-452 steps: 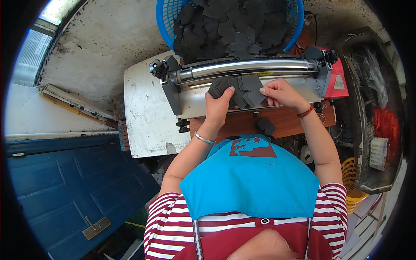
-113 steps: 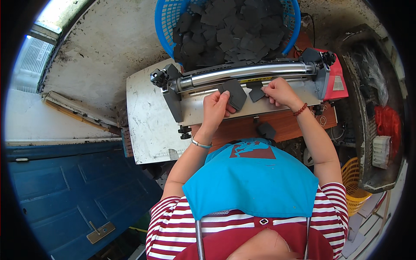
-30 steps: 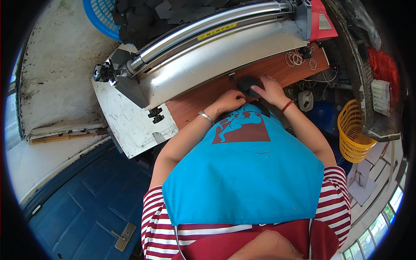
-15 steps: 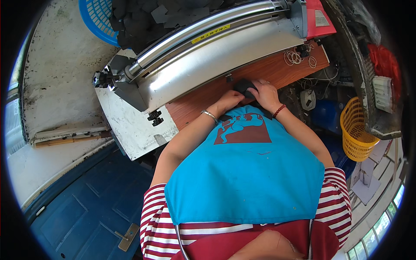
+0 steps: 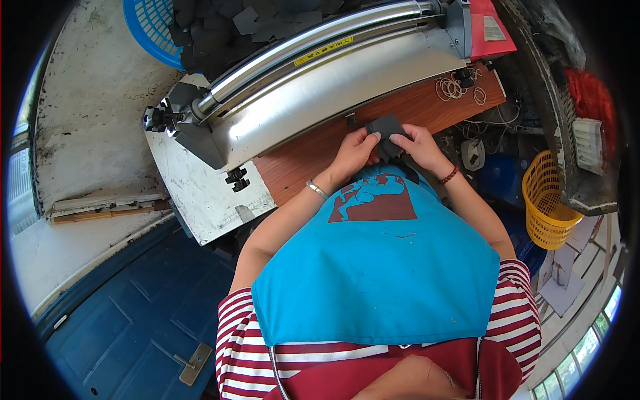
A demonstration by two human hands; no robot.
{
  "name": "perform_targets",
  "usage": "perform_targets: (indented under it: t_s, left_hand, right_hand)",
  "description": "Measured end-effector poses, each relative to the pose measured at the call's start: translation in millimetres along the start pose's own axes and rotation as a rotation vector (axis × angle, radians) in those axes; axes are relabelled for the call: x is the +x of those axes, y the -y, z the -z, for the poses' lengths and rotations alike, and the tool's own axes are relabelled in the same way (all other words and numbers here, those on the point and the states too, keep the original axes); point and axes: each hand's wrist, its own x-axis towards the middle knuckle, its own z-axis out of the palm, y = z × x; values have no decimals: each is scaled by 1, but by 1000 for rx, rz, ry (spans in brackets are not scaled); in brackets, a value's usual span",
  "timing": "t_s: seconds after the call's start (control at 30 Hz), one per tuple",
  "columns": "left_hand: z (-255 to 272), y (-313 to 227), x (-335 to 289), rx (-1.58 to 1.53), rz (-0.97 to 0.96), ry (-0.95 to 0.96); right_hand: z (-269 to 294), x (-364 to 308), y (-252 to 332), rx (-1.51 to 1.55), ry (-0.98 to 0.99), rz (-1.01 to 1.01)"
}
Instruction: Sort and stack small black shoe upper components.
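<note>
On my feed, the left hand (image 5: 357, 152) has its thumb and fingers closed on the left side of a small stack of flat black pieces (image 5: 387, 130), and the right hand (image 5: 421, 148) grips the same stack from the right, thumb on top. I see the stack between the two hands, just beyond the far edge of the blue apron (image 5: 380, 280) and in front of the wooden board (image 5: 300, 170); I cannot tell whether it touches the board. Farther off I have the machine's shiny roller (image 5: 313, 47), running from near left to far right above a metal plate (image 5: 320, 93), with a red housing (image 5: 490, 33) at its right end. Beyond it, at the far left, I make out a blue basket (image 5: 155, 25) with a heap of black pieces (image 5: 213, 37). Thin white cords (image 5: 450, 88) lie coiled on the board's right part, and to the right, well apart from the hands, I see a yellow basket (image 5: 550, 217).
</note>
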Motion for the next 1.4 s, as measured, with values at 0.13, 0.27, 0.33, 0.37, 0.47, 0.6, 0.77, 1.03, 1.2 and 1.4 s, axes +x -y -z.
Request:
perform_targets:
  t_s: [0.13, 0.27, 0.33, 0.37, 0.47, 0.6, 0.77, 1.03, 1.2, 1.4]
  left_hand:
    - [-10, -12, -6, -92, -228, -5]
    - [1, -54, -30, -324, -52, 153]
    - [-5, -65, -37, -431, -72, 220]
    - [-9, -70, -41, -545, -89, 282]
    - [-10, -74, -39, -93, -358, -29]
    - [-6, -67, -39, 560, -607, -443]
    - [-7, -91, -56, -322, -390, -152]
    - [1, -84, -59, -70, -547, -253]
    - [6, -86, -68, -171, -537, -246]
    - [20, -90, -79, -267, -547, -407]
  right_hand:
    - [-7, -14, 27, -654, -270, 568]
    - [-4, -26, 52, 34, 44, 274]
    - [-5, -26, 58, 726, 247, 10]
    - [-7, -25, 58, 725, 251, 17]
    - [-12, -22, 61, 744, 285, -6]
    - [-29, -31, 82, 57, -100, 294]
    - [-27, -27, 87, 565, 117, 185]
    - [-28, -15, 101, -30, -119, 406]
    - [-30, -9, 117, -367, -304, 611]
    - [-13, 17, 127, -414, -157, 478]
